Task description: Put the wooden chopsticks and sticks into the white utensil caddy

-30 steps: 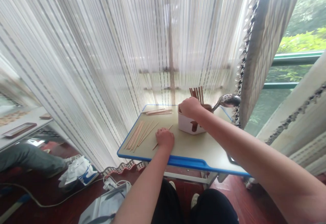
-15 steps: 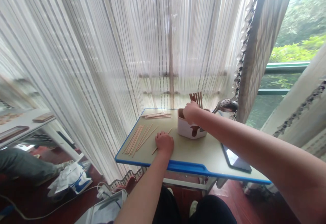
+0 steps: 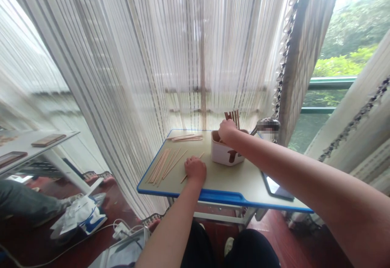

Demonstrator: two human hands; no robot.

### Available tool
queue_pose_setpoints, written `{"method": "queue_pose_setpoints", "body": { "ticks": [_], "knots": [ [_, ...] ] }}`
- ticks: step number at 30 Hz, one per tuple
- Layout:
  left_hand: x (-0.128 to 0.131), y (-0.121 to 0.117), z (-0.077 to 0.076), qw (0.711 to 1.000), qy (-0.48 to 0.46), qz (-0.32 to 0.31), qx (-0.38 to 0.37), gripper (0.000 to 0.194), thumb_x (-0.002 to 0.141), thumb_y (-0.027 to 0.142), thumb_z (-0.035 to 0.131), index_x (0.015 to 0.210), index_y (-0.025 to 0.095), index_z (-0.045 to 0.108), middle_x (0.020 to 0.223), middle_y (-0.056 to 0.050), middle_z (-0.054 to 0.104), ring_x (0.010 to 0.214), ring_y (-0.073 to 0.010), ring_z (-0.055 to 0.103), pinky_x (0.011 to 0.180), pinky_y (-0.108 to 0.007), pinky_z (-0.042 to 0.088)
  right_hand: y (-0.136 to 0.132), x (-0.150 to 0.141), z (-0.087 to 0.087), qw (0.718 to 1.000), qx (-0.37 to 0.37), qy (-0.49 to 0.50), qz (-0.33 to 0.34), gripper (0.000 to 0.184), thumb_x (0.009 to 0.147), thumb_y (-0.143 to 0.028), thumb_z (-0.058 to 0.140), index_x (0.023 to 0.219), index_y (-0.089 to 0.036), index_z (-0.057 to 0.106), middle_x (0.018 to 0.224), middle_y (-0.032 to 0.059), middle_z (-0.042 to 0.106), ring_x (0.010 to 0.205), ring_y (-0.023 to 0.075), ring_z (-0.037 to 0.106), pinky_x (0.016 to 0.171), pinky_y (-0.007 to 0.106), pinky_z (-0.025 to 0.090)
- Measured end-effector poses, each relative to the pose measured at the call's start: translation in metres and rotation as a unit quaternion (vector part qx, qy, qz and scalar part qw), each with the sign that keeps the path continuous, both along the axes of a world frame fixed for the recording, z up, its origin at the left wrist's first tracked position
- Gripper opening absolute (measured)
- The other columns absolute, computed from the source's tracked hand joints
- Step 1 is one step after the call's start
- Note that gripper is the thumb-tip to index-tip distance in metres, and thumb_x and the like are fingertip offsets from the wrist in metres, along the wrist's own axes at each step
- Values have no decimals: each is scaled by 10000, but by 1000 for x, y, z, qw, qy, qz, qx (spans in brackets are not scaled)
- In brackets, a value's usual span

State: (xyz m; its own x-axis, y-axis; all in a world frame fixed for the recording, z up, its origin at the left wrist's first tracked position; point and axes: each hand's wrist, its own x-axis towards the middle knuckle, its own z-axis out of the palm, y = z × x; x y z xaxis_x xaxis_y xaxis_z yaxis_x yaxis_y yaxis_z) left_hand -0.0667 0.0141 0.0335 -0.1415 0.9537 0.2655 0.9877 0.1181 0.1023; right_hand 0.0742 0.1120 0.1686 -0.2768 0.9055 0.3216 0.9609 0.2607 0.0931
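Note:
My left hand [image 3: 195, 169] rests on the table with its fingers curled over a light wooden chopstick [image 3: 183, 179], whose ends stick out on both sides. My right hand [image 3: 228, 131] is closed at the near left of the white utensil holder [image 3: 221, 153], its fingertips at the opening; what they grip is hidden. Several dark brown chopsticks [image 3: 236, 118] stand upright in the holder just behind it. A slotted metal spoon [image 3: 253, 129], partly blurred out, leans out at the holder's right. Left of my left hand lie loose light chopsticks [image 3: 160, 166].
Another bunch of light chopsticks [image 3: 186, 137] lies near the far edge of the blue-edged table [image 3: 213, 178]. A tablet-like device [image 3: 277, 187] lies under my right forearm. Curtains [image 3: 128, 77] hang behind. To the left are a second table [image 3: 65, 137] and a person's leg [image 3: 27, 201].
The whole view has shifted slightly. Both hands stay in about the same places on the table and at the holder.

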Motion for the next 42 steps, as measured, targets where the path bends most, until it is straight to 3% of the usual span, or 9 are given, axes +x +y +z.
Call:
{"method": "queue_pose_setpoints", "body": {
  "ticks": [4, 11, 15, 18, 24, 30, 36, 42],
  "knots": [
    [-2, -1, 0, 1000, -16, -6, 8, 354, 841, 290, 352, 1012, 130, 618, 1065, -155, 573, 1017, -257, 471, 837, -374, 348, -4, 1, 2, 1000, -6, -7, -17, 246, 606, -230, 670, 422, -192, 511, 660, 119, 584, 880, 290, 526, 789, 479, 374],
    [-3, 1, -3, 999, -30, -14, 12, 359, 835, 311, 366, 1010, 127, 619, 1062, -164, 570, 1013, -275, 466, 829, -383, 342, -9, 12, -1, 998, 28, -35, 55, 201, 691, -237, 576, 497, -200, 536, 701, 106, 608, 922, 258, 501, 835, 458, 344],
    [-3, 0, -2, 999, -29, -13, 8, 359, 842, 306, 361, 1030, 133, 613, 1077, -160, 571, 1029, -273, 468, 834, -384, 343, -14, 9, -2, 991, 3, -131, 13, 124, 664, -190, 589, 539, -189, 584, 766, 134, 622, 930, 275, 499, 813, 451, 346],
    [-3, -1, 0, 999, -34, -24, -3, 361, 842, 307, 368, 1059, 134, 600, 1098, -167, 561, 1045, -279, 467, 839, -391, 339, -19, 6, -1, 971, 1, -237, -14, 47, 649, -189, 606, 620, -171, 638, 839, 155, 635, 929, 287, 502, 797, 446, 354],
    [-1, -1, 0, 1000, -14, -2, 8, 322, 830, 307, 399, 1029, 157, 602, 1075, -131, 580, 1020, -252, 486, 834, -375, 358, -23, 9, 4, 951, 32, -307, 28, 203, 758, -331, 512, 702, -217, 671, 804, 108, 650, 947, 276, 512, 836, 448, 357],
    [-2, 2, -6, 999, -19, -3, 31, 307, 813, 312, 412, 987, 151, 608, 1035, -127, 586, 1005, -253, 489, 826, -376, 356, -29, 5, 18, 924, 27, -376, 65, 186, 750, -349, 549, 724, -216, 678, 810, 96, 642, 953, 274, 504, 871, 447, 349],
    [-2, 3, -8, 998, -25, -9, 52, 287, 797, 307, 428, 945, 145, 613, 998, -125, 589, 987, -261, 488, 809, -377, 355, -44, -14, 43, 921, 10, -389, 38, 162, 740, -312, 606, 822, -196, 683, 911, 105, 633, 956, 280, 509, 819, 440, 399],
    [-2, 4, -8, 999, -30, -7, 42, 297, 802, 302, 417, 954, 136, 611, 1015, -136, 580, 990, -268, 483, 804, -380, 347, -50, -37, 62, 955, -45, -290, 47, 343, 776, -113, 562, 1118, -108, 588, 1119, 179, 546, 1040, 276, 504, 755, 358, 471]
  ]
}}
